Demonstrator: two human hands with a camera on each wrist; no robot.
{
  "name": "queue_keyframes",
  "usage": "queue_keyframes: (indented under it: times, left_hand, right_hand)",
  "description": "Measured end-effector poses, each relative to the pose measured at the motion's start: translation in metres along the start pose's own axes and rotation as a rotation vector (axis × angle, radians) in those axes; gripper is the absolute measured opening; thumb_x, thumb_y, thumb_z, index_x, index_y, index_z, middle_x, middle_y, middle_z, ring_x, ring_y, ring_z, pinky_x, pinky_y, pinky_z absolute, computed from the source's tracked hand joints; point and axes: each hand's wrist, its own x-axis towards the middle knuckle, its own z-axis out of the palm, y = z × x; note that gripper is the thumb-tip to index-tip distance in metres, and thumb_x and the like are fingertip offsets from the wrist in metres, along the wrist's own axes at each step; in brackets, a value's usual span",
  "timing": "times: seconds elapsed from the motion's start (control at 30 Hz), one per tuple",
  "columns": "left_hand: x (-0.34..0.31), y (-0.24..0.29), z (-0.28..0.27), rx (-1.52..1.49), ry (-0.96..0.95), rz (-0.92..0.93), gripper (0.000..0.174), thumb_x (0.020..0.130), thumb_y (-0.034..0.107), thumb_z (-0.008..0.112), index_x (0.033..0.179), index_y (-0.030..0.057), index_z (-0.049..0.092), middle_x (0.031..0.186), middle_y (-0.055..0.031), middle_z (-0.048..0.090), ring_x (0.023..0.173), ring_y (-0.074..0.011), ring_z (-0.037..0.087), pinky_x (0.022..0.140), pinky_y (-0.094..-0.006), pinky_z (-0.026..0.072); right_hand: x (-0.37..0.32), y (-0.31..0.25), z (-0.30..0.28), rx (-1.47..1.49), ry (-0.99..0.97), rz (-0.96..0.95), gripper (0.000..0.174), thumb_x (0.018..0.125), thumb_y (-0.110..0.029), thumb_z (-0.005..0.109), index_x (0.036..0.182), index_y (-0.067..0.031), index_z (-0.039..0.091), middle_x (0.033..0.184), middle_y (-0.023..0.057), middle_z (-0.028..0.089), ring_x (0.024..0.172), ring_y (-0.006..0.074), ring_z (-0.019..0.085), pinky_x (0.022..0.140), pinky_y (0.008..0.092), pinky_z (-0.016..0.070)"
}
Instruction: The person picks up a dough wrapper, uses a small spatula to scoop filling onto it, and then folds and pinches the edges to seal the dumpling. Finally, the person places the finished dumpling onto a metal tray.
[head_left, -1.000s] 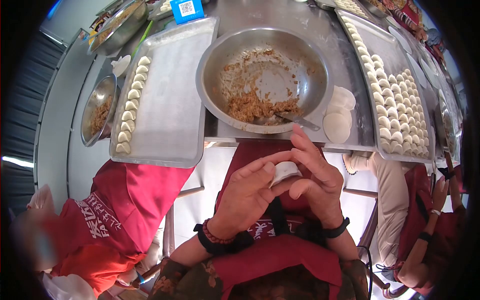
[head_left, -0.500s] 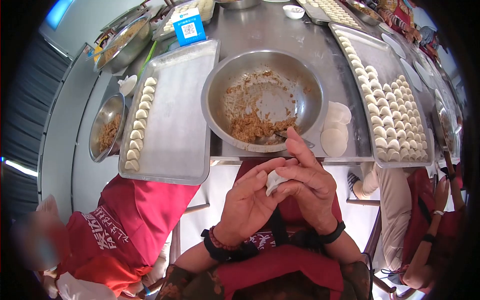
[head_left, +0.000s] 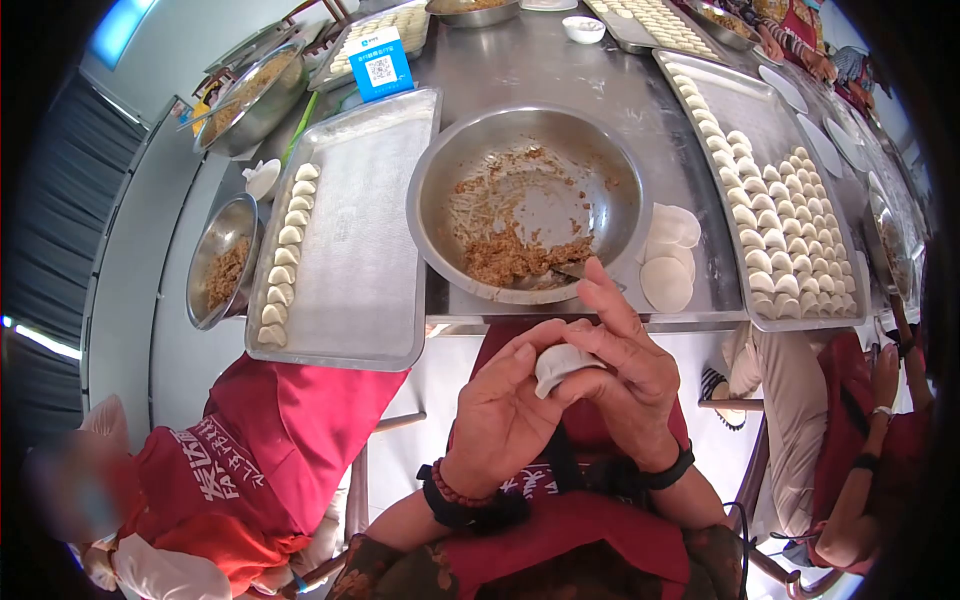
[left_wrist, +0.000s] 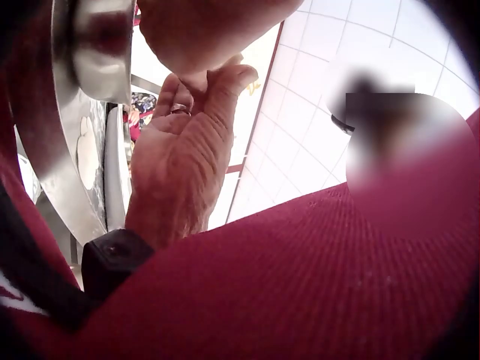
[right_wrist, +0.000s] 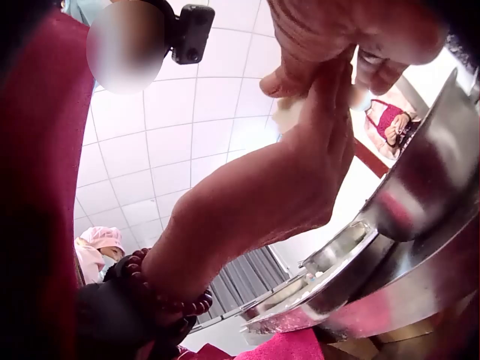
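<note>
A white folded dumpling point(head_left: 562, 368) is held between both hands in front of the apron, just below the table's near edge. My left hand point(head_left: 500, 415) cups it from the left, thumb up against its side. From the right, the thumb and index finger of my right hand point(head_left: 632, 390) pinch its edge, while another finger points up. In the right wrist view, a pale bit of the dumpling point(right_wrist: 286, 116) shows beside the fingers; in the left wrist view the hands hide it. Beyond stands a large steel bowl point(head_left: 425, 200) with brown filling point(head_left: 510, 255) and a utensil handle.
Round wrappers point(head_left: 667, 285) lie right of the bowl. A tray point(head_left: 365, 230) at left bears one column of dumplings; another tray point(head_left: 757, 320) at right carries several rows. A smaller filling bowl point(head_left: 200, 300) and a blue QR-code sign point(head_left: 381, 66) are at left. People sit on both sides.
The head view has tilted up, so the table sits lower in it. Both hands stay together round the dumpling, which has turned between the fingers and shows more of its side.
</note>
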Motion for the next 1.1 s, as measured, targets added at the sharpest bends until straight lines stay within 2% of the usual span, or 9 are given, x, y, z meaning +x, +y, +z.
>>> queue_keyframes:
  times: [0.07, 0.2, 0.3, 0.5, 0.6, 0.8, 0.9, 1.1]
  left_hand:
    - [-0.001, -0.001, 0.001, -0.034, 0.066, 0.018, 0.037, 0.104, 0.015, 0.042, 0.135, -0.0037, 0.051, 0.138, -0.0184, 0.055, 0.129, -0.0262, 0.053, 0.109, -0.0403, 0.0443]
    - [-0.003, -0.001, -0.006, -0.121, 0.005, 0.025, 0.036, 0.104, 0.014, 0.042, 0.134, -0.0031, 0.051, 0.139, -0.0198, 0.054, 0.131, -0.0283, 0.051, 0.108, -0.0401, 0.0460]
    - [-0.004, -0.002, -0.006, -0.112, -0.038, 0.040, 0.036, 0.104, 0.014, 0.041, 0.134, -0.0033, 0.051, 0.140, -0.0198, 0.053, 0.132, -0.0294, 0.051, 0.109, -0.0404, 0.0460]
    - [-0.003, -0.005, -0.007, -0.061, -0.072, 0.057, 0.037, 0.104, 0.016, 0.040, 0.134, -0.0031, 0.051, 0.141, -0.0196, 0.052, 0.133, -0.0303, 0.050, 0.111, -0.0430, 0.0434]
    - [-0.002, -0.004, -0.007, -0.085, -0.084, 0.069, 0.037, 0.105, 0.016, 0.039, 0.135, -0.0027, 0.051, 0.141, -0.0195, 0.053, 0.133, -0.0304, 0.049, 0.112, -0.0437, 0.0423]
    - [-0.001, -0.005, -0.008, -0.081, -0.089, 0.072, 0.038, 0.105, 0.016, 0.039, 0.135, -0.0027, 0.051, 0.139, -0.0195, 0.054, 0.133, -0.0305, 0.049, 0.114, -0.0449, 0.0401]
    - [-0.001, -0.006, -0.008, -0.064, -0.085, 0.066, 0.038, 0.105, 0.017, 0.039, 0.135, -0.0030, 0.051, 0.139, -0.0196, 0.054, 0.133, -0.0304, 0.049, 0.114, -0.0450, 0.0397]
    - [-0.001, -0.008, -0.010, 0.002, -0.082, 0.055, 0.040, 0.106, 0.019, 0.038, 0.136, -0.0057, 0.048, 0.139, -0.0191, 0.054, 0.128, -0.0280, 0.053, 0.112, -0.0445, 0.0420]
  right_hand:
    - [-0.002, 0.003, 0.000, 0.012, -0.005, -0.033, 0.033, 0.072, -0.016, 0.081, 0.104, -0.0080, 0.075, 0.133, 0.0117, 0.062, 0.136, 0.0359, 0.048, 0.110, 0.0431, 0.0407]
    - [-0.005, 0.005, 0.004, 0.086, 0.024, -0.015, 0.030, 0.073, -0.013, 0.081, 0.102, -0.0077, 0.075, 0.133, 0.0120, 0.062, 0.136, 0.0362, 0.048, 0.110, 0.0432, 0.0404]
    - [-0.004, 0.007, 0.001, 0.076, -0.012, -0.076, 0.028, 0.074, -0.009, 0.081, 0.102, -0.0077, 0.076, 0.132, 0.0125, 0.063, 0.135, 0.0361, 0.048, 0.110, 0.0427, 0.0410]
    - [-0.007, 0.008, -0.002, 0.045, -0.020, -0.036, 0.028, 0.074, -0.006, 0.081, 0.102, -0.0055, 0.075, 0.133, 0.0140, 0.062, 0.135, 0.0352, 0.049, 0.108, 0.0427, 0.0432]
    - [-0.007, -0.002, 0.003, 0.171, 0.062, 0.110, 0.029, 0.075, -0.004, 0.081, 0.102, -0.0037, 0.074, 0.133, 0.0152, 0.062, 0.135, 0.0351, 0.049, 0.107, 0.0426, 0.0444]
    - [-0.008, 0.008, -0.001, 0.045, 0.013, -0.068, 0.029, 0.075, -0.003, 0.080, 0.103, -0.0026, 0.073, 0.131, 0.0158, 0.063, 0.134, 0.0357, 0.050, 0.106, 0.0423, 0.0459]
    - [-0.012, 0.012, -0.005, 0.027, 0.010, -0.070, 0.030, 0.074, -0.004, 0.080, 0.103, -0.0024, 0.073, 0.131, 0.0161, 0.063, 0.133, 0.0359, 0.050, 0.107, 0.0423, 0.0456]
    - [-0.016, 0.002, -0.005, 0.163, 0.060, 0.154, 0.029, 0.074, -0.006, 0.081, 0.102, -0.0031, 0.073, 0.130, 0.0163, 0.063, 0.134, 0.0355, 0.051, 0.106, 0.0436, 0.0442]
